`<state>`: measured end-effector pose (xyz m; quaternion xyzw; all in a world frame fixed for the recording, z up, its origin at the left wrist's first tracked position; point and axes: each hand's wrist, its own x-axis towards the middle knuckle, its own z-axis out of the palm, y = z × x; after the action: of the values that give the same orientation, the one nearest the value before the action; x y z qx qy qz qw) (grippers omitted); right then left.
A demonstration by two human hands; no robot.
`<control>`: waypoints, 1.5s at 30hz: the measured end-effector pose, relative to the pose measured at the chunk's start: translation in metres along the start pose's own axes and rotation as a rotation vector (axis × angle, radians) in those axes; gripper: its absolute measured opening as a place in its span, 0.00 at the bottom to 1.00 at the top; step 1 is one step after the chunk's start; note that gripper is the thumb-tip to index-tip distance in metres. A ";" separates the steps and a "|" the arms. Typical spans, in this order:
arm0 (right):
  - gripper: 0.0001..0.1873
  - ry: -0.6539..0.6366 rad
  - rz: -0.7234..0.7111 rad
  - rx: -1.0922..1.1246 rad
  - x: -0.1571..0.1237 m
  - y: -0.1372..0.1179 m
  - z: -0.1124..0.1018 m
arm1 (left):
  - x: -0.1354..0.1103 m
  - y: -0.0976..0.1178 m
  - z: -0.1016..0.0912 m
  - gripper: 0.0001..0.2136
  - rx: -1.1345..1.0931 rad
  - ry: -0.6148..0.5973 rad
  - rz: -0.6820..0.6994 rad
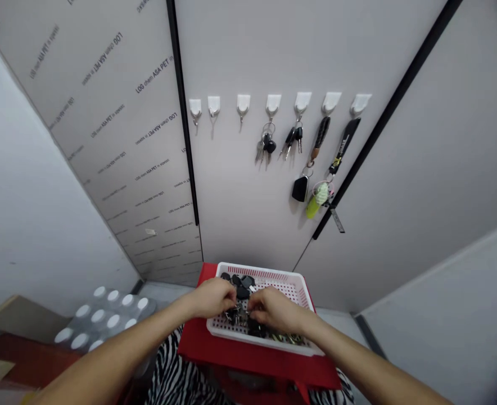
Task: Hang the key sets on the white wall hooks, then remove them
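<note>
Both my hands are inside a white plastic basket (269, 274) with a perforated bottom. My left hand (215, 297) is closed in a pinch over small metal keys (232, 316) in the basket's left part. Opposite it, my right hand (274, 309) pinches at what looks like a key or metal ring; the fingertips partly cover it. Several black key fobs (243, 287) lie behind and between the hands. Below my right hand sit a dark item and brass-coloured keys (290, 338), partly hidden by that hand.
The basket rests on a red box (248, 354). White hooks (243, 104) line the cabinet door ahead; some bear key bunches (266, 143), a black fob (300, 189) and a lanyard (344, 145) with a yellow-green charm. Bottles with white caps (99, 316) stand at lower left.
</note>
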<state>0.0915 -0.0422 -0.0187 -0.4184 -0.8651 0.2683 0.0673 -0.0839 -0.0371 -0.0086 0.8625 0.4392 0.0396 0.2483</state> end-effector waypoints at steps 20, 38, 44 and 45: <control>0.13 0.048 0.060 0.316 -0.001 -0.008 0.009 | -0.005 0.005 -0.004 0.05 -0.386 0.116 0.038; 0.12 0.389 0.166 0.770 0.005 -0.005 -0.036 | 0.022 0.019 -0.010 0.02 -1.159 0.409 -0.183; 0.13 0.210 -0.019 0.809 0.005 -0.011 -0.015 | 0.024 0.026 -0.013 0.07 -1.499 0.434 -0.101; 0.11 0.219 -0.021 0.807 0.005 -0.011 -0.013 | 0.024 0.026 -0.013 0.07 -1.533 0.434 -0.092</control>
<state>0.0847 -0.0387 -0.0026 -0.3755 -0.6825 0.5391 0.3203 -0.0540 -0.0256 0.0112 0.4056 0.3633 0.4874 0.6825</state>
